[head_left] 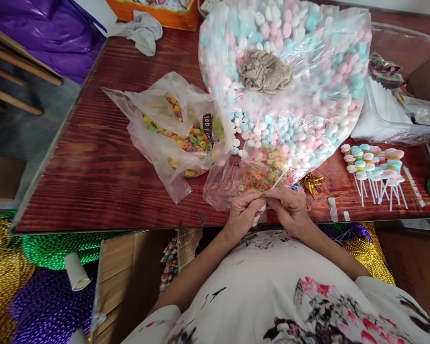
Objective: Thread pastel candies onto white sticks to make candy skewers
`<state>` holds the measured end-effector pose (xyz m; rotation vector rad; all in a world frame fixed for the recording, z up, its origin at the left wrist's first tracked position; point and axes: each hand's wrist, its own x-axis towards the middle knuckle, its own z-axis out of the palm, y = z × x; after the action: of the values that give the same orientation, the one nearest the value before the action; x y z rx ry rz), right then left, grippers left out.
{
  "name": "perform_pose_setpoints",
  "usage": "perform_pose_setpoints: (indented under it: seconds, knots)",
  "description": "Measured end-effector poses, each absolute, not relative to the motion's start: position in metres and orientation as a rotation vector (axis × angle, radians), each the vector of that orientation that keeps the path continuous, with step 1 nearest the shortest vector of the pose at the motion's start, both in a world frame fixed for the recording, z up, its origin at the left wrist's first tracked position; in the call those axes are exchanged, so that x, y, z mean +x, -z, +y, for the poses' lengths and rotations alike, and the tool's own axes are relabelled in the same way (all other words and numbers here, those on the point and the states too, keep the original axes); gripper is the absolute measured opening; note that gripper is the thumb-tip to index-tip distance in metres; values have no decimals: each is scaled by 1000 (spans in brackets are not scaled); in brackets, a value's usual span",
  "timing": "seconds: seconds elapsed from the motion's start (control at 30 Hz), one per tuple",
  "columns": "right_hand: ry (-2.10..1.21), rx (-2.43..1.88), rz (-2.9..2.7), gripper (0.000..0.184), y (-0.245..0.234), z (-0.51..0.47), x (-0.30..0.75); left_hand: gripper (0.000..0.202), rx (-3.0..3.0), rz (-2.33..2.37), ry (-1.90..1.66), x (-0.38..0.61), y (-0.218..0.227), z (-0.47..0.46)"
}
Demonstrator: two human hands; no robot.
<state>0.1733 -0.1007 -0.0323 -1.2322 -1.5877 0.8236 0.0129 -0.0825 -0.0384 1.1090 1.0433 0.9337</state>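
At the table's front edge my two hands meet, fingers pinched together. My left hand (242, 212) grips a gold twist tie (258, 192) close to the fingertips of my right hand (290, 210). A white stick (280, 178) sticks up from between the hands, and a pale wrapped candy piece (258, 216) shows below them, mostly hidden by the fingers. Just beyond lies a clear bag of colourful ring-shaped candies (260, 172). More gold twist ties (312, 183) lie right of my right hand.
A large bag of pastel candies (308, 95) carries a crumpled brown cloth (267, 71). Left of it lies an opened bag of ring candies (193, 136). Finished-looking candy sticks (374, 162) lie at right, before a clear plastic bin (390, 131). Beads (57, 248) and a cardboard box (118, 267) sit below.
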Motion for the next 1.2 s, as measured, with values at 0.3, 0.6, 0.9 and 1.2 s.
perform_pose_setpoints:
  seconds: [0.3, 0.6, 0.9, 1.2]
  knots:
    - [-1341, -1206, -814, 22, 48, -114, 166, 23, 1457, 924, -1042, 19, 27, -72]
    - [-1196, -1092, -1781, 23, 19, -85, 219, 28, 2185, 650, -761, 18, -4, -54]
    - [-351, -630, -2351, 25, 11, -86, 242, 23, 1368, 636, -290, 17, -19, -57]
    - [-1122, -1219, -1423, 11, 24, -118, 229, 22, 1056, 980, -726, 10, 11, -72]
